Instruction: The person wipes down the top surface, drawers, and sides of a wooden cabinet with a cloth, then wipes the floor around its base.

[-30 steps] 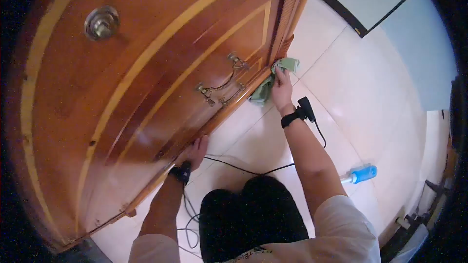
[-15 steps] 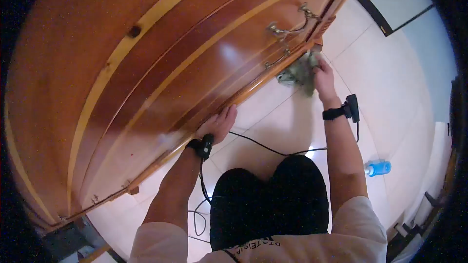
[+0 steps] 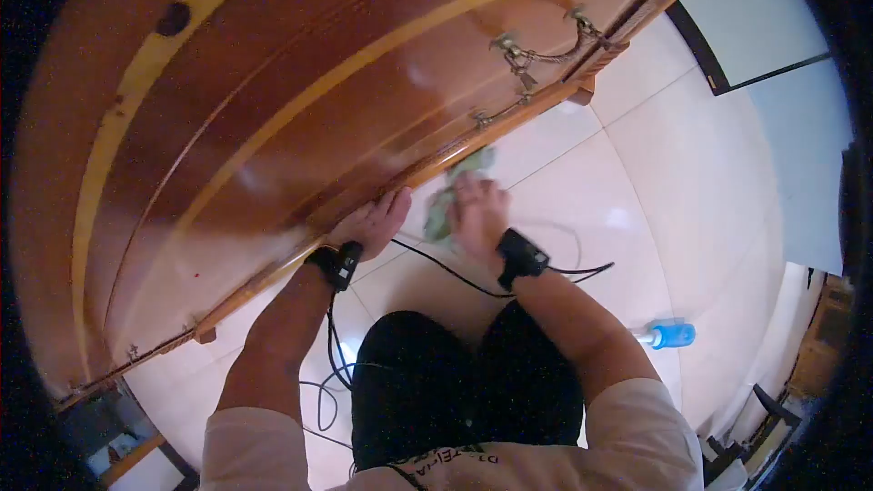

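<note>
My right hand [image 3: 481,218], blurred by motion, is closed on a crumpled pale green cloth [image 3: 442,216] at the floor beside the lower edge of the wooden dresser [image 3: 309,109]. My left hand [image 3: 375,224] lies on the dresser's bottom edge with its fingers stretched out, holding nothing. Above the cloth, ornate metal handles [image 3: 548,53] hang on the glossy brown front. Each wrist wears a black band with a small device.
Black cables [image 3: 455,273] run over the tiled floor [image 3: 627,245] between my arms and around my knees. A blue and white object [image 3: 671,335] lies on the right. At the upper right stands a pale panel with a dark edge [image 3: 705,50].
My right hand has brought the cloth left and nearer to me, away from the dresser's far corner. My left hand stays on the bottom edge. The view has shifted somewhat.
</note>
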Action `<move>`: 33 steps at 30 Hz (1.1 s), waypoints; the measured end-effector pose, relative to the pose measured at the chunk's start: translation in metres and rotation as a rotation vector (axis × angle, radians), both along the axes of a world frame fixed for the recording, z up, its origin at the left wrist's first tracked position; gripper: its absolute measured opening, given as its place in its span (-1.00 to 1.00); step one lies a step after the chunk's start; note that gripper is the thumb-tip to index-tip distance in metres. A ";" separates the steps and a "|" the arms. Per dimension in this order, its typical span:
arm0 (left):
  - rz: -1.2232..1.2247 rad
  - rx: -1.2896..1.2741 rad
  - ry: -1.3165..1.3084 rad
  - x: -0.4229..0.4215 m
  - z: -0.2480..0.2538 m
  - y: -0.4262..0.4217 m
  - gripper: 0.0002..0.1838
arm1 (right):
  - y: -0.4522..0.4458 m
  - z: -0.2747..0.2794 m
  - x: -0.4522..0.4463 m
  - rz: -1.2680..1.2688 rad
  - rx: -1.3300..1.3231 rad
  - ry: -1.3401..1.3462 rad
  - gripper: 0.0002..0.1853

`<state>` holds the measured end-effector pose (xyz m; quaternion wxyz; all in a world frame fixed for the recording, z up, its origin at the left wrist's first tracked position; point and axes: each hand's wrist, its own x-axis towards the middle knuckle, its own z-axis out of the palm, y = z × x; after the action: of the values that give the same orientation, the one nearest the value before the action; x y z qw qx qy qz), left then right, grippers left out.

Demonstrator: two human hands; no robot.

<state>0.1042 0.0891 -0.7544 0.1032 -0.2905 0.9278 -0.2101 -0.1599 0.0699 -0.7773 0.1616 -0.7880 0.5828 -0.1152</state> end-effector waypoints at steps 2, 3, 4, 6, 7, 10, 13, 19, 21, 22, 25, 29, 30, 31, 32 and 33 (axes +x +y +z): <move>0.048 0.051 -0.029 -0.001 0.003 0.004 -0.45 | 0.010 -0.003 0.012 0.179 -0.003 0.030 -0.48; 0.027 0.012 -0.048 -0.002 0.007 0.006 -0.44 | 0.009 0.010 0.013 0.238 0.025 0.040 -0.48; 0.007 -0.033 -0.068 -0.002 0.010 0.005 -0.44 | 0.004 0.019 0.011 0.298 0.046 0.050 -0.48; -0.007 -0.087 -0.092 0.000 0.012 0.006 -0.43 | -0.011 0.028 -0.013 0.316 0.003 0.032 -0.50; 0.001 -0.094 -0.093 0.001 0.009 0.009 -0.43 | -0.020 0.026 -0.029 0.324 -0.016 0.024 -0.51; -0.002 -0.104 -0.091 0.008 -0.012 0.007 -0.43 | -0.066 0.017 -0.084 0.043 0.006 0.192 -0.56; 0.024 -0.116 -0.069 0.009 -0.013 0.012 -0.44 | -0.119 0.004 -0.158 -0.313 0.003 0.265 -0.43; 0.011 -0.174 -0.045 0.004 -0.002 0.008 -0.44 | -0.121 -0.007 -0.145 -0.390 -0.131 0.317 -0.36; -0.006 -0.196 -0.052 0.005 0.000 0.009 -0.43 | -0.099 -0.009 -0.100 -0.374 -0.082 0.231 -0.36; 0.004 -0.198 -0.061 0.003 0.002 0.009 -0.43 | -0.086 0.002 -0.075 -0.312 -0.030 0.192 -0.39; 0.012 -0.137 -0.129 0.005 -0.009 0.005 -0.45 | -0.030 -0.023 -0.013 -0.054 0.016 0.011 -0.53; 0.057 -0.172 0.035 0.003 -0.017 0.010 -0.44 | 0.037 -0.014 0.072 0.340 -0.058 -0.121 -0.68; 0.072 -0.142 0.042 0.004 -0.020 0.011 -0.45 | 0.045 -0.014 0.080 0.356 -0.112 -0.129 -0.71; 0.090 -0.111 0.046 0.004 -0.023 0.011 -0.45 | 0.044 -0.016 0.077 0.366 -0.141 -0.129 -0.74; 0.108 -0.079 0.048 0.006 -0.026 0.012 -0.45 | 0.039 -0.020 0.068 0.366 -0.134 -0.132 -0.76; 0.100 -0.100 0.018 0.006 -0.022 0.011 -0.46 | 0.031 -0.025 0.053 0.361 -0.017 -0.116 -0.75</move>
<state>0.1099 0.1004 -0.7761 0.0907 -0.3432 0.9013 -0.2481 -0.1069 0.1007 -0.8019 0.2062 -0.8732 0.4204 -0.1347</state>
